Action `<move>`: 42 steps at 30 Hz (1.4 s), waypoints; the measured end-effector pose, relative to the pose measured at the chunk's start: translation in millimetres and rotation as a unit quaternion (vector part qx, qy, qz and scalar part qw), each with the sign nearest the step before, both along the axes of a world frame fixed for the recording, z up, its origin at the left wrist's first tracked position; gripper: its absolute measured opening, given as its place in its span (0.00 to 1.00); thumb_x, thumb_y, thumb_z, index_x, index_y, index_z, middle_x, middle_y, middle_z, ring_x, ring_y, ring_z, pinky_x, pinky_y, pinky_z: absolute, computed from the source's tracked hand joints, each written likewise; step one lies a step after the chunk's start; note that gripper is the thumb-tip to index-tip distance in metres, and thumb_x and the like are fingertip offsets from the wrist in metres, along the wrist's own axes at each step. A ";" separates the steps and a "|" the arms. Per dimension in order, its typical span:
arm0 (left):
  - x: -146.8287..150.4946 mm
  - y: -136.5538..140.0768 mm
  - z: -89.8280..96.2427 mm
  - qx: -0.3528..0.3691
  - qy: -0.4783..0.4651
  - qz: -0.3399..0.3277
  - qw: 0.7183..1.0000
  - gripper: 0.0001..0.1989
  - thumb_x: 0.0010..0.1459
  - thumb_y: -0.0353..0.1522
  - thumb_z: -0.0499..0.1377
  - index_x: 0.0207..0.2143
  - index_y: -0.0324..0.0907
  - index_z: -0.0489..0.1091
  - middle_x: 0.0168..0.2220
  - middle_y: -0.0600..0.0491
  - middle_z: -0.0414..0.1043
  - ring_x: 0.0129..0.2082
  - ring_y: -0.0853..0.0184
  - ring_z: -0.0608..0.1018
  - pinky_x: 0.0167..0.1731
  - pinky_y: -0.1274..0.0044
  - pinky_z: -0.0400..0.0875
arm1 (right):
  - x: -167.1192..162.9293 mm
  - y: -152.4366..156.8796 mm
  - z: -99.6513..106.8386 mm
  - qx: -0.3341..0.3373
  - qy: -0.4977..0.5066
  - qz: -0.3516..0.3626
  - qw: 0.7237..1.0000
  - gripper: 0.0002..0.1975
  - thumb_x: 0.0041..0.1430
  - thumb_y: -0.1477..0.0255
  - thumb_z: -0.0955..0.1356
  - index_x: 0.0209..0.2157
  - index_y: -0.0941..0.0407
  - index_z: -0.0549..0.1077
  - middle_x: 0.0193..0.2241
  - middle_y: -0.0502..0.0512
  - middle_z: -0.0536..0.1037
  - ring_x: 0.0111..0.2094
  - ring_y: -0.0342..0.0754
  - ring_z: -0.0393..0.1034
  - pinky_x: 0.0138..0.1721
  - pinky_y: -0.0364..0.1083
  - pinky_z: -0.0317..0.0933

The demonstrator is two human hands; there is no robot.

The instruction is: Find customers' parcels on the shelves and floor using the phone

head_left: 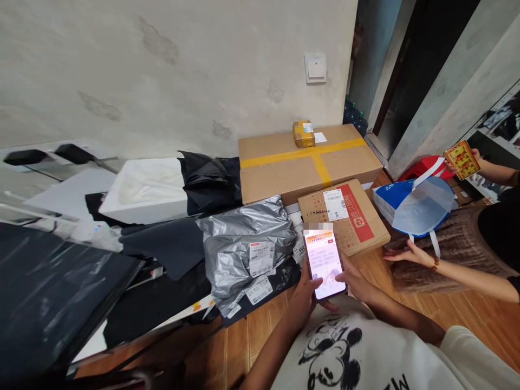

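A lit smartphone (324, 262) is upright between my two hands, low in the middle of the head view. My left hand (304, 291) grips its left edge, with the thumb over the lower screen. On the other side, my right hand (354, 277) holds the right edge, its thumb also at the screen. Part of the phone's top is blurred out. Just beyond the phone lies a flat cardboard parcel (361, 208) with a red panel and a white label. A silver plastic mailer bag (239, 238) with shipping labels rests left of my hands.
A large taped carton (276, 154) stands against the wall, bearing a small yellow-taped box (304, 134). Black bags (211, 179) and a white foam box (146, 187) are further left. At right, another person's hands (414, 257) are near a blue-white tote (418, 200); one holds a yellow tin (463, 160).
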State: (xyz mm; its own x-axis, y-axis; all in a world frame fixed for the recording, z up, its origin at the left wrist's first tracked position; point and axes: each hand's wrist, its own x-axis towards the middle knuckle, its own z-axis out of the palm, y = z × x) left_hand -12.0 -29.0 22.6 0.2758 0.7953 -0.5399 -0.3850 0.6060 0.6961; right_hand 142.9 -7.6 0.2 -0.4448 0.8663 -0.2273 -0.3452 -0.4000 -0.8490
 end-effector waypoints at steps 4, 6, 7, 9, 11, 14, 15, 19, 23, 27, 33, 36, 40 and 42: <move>2.4 0.4 -4.7 0.000 0.040 0.022 0.999 0.52 0.48 0.44 0.65 0.71 0.49 0.42 0.56 0.41 0.70 0.38 0.55 0.77 0.15 0.77 0.72 | 0.0 -1.5 -1.0 0.010 0.003 0.005 1.000 0.32 0.47 0.69 0.67 0.56 0.52 0.64 0.49 0.57 0.77 0.48 0.56 0.72 0.51 0.55 0.63; 2.4 0.6 -3.5 -0.005 0.041 0.025 0.999 0.51 0.49 0.44 0.65 0.70 0.51 0.43 0.56 0.42 0.69 0.38 0.56 0.77 0.15 0.78 0.71 | -0.2 -1.7 0.6 0.011 -0.001 0.009 1.000 0.32 0.47 0.69 0.67 0.57 0.52 0.64 0.51 0.57 0.76 0.49 0.56 0.71 0.52 0.55 0.63; 2.1 0.8 -1.8 -0.003 0.031 0.021 0.999 0.51 0.49 0.43 0.64 0.70 0.51 0.42 0.56 0.41 0.69 0.37 0.56 0.77 0.15 0.78 0.71 | -0.4 -1.7 1.6 0.011 -0.004 0.006 1.000 0.32 0.47 0.69 0.67 0.56 0.52 0.65 0.51 0.56 0.76 0.50 0.56 0.70 0.53 0.55 0.62; 1.2 0.9 1.6 0.010 0.004 0.009 1.000 0.52 0.48 0.41 0.63 0.71 0.50 0.40 0.57 0.41 0.69 0.37 0.56 0.77 0.15 0.77 0.72 | -0.8 -1.3 3.3 0.014 -0.012 -0.005 1.000 0.30 0.47 0.69 0.67 0.55 0.52 0.66 0.51 0.56 0.76 0.52 0.56 0.69 0.54 0.55 0.61; 0.3 0.7 2.4 0.020 -0.018 0.003 1.000 0.53 0.47 0.38 0.62 0.71 0.52 0.37 0.58 0.42 0.68 0.37 0.55 0.78 0.15 0.76 0.73 | -1.5 -0.9 3.7 0.017 -0.017 -0.011 1.000 0.28 0.48 0.69 0.67 0.54 0.52 0.67 0.49 0.56 0.77 0.50 0.56 0.71 0.52 0.54 0.63; -0.8 -0.5 -2.2 0.006 -0.017 0.015 1.000 0.56 0.46 0.35 0.62 0.71 0.55 0.34 0.59 0.42 0.68 0.37 0.56 0.78 0.16 0.78 0.72 | -2.7 -0.5 2.2 0.016 -0.014 -0.009 1.000 0.28 0.48 0.68 0.68 0.54 0.51 0.66 0.48 0.55 0.78 0.47 0.56 0.72 0.49 0.54 0.64; -1.1 -1.0 -4.3 0.000 -0.009 0.018 1.000 0.55 0.47 0.35 0.63 0.71 0.55 0.34 0.59 0.42 0.68 0.37 0.56 0.78 0.17 0.78 0.72 | -3.0 -0.4 1.6 0.016 -0.012 -0.011 1.000 0.29 0.48 0.68 0.68 0.55 0.51 0.66 0.48 0.55 0.78 0.47 0.56 0.72 0.50 0.54 0.64; -2.5 -3.1 -9.8 -0.005 0.015 0.017 1.000 0.54 0.49 0.35 0.63 0.72 0.56 0.34 0.61 0.44 0.67 0.43 0.53 0.76 0.23 0.73 0.77 | -3.8 0.7 1.1 0.006 -0.013 -0.026 1.000 0.26 0.48 0.66 0.69 0.52 0.52 0.69 0.46 0.55 0.79 0.46 0.56 0.73 0.51 0.54 0.64; -4.7 -4.7 -13.6 0.004 -0.017 0.002 1.000 0.62 0.41 0.27 0.63 0.71 0.61 0.29 0.67 0.48 0.59 0.50 0.50 0.73 0.30 0.70 0.80 | -5.6 5.7 4.2 -0.018 -0.032 -0.050 0.998 0.22 0.51 0.63 0.68 0.48 0.54 0.71 0.40 0.56 0.81 0.41 0.56 0.75 0.41 0.52 0.67; -6.7 -6.1 -17.8 0.010 -0.015 -0.021 1.000 0.63 0.40 0.25 0.62 0.70 0.62 0.27 0.70 0.49 0.53 0.54 0.48 0.70 0.34 0.68 0.80 | -8.8 16.7 8.5 -0.016 -0.050 -0.077 0.996 0.24 0.53 0.55 0.68 0.48 0.54 0.72 0.37 0.56 0.81 0.41 0.56 0.75 0.39 0.52 0.68; -8.0 -9.4 -24.8 -0.022 -0.048 -0.023 0.998 0.62 0.39 0.24 0.60 0.71 0.62 0.29 0.72 0.53 0.46 0.54 0.47 0.71 0.38 0.64 0.80 | -13.1 30.7 5.7 -0.021 -0.106 -0.126 0.986 0.29 0.51 0.41 0.68 0.36 0.54 0.74 0.32 0.57 0.80 0.39 0.59 0.75 0.37 0.53 0.68; -7.4 -9.6 -27.3 -0.029 -0.062 -0.012 0.998 0.61 0.39 0.25 0.60 0.71 0.62 0.31 0.71 0.52 0.50 0.54 0.46 0.70 0.37 0.64 0.80 | -13.0 27.7 2.9 0.018 -0.128 -0.140 0.982 0.31 0.53 0.40 0.66 0.38 0.54 0.74 0.36 0.59 0.80 0.42 0.59 0.74 0.42 0.55 0.68; -6.5 -7.7 -26.3 -0.024 -0.082 0.007 0.996 0.60 0.38 0.26 0.60 0.71 0.63 0.36 0.71 0.54 0.51 0.57 0.44 0.68 0.36 0.67 0.80 | -9.0 17.4 6.1 0.173 -0.151 -0.190 0.955 0.33 0.63 0.44 0.60 0.60 0.52 0.64 0.55 0.62 0.72 0.59 0.58 0.64 0.62 0.58 0.56; -6.1 -6.8 -25.4 -0.018 -0.088 0.013 0.996 0.60 0.38 0.26 0.60 0.70 0.64 0.37 0.71 0.55 0.51 0.57 0.45 0.70 0.36 0.67 0.80 | -5.7 14.1 10.2 0.264 -0.191 -0.191 0.926 0.34 0.65 0.45 0.57 0.65 0.51 0.57 0.62 0.63 0.65 0.65 0.58 0.57 0.66 0.59 0.49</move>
State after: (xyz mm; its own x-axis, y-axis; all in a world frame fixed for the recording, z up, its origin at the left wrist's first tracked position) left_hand -18.1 -35.8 -2.9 0.3481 0.7850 -0.5124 -0.5156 0.6168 0.5947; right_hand 137.2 6.5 10.4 -0.0584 0.9792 0.1944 -0.0108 0.1941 -0.9809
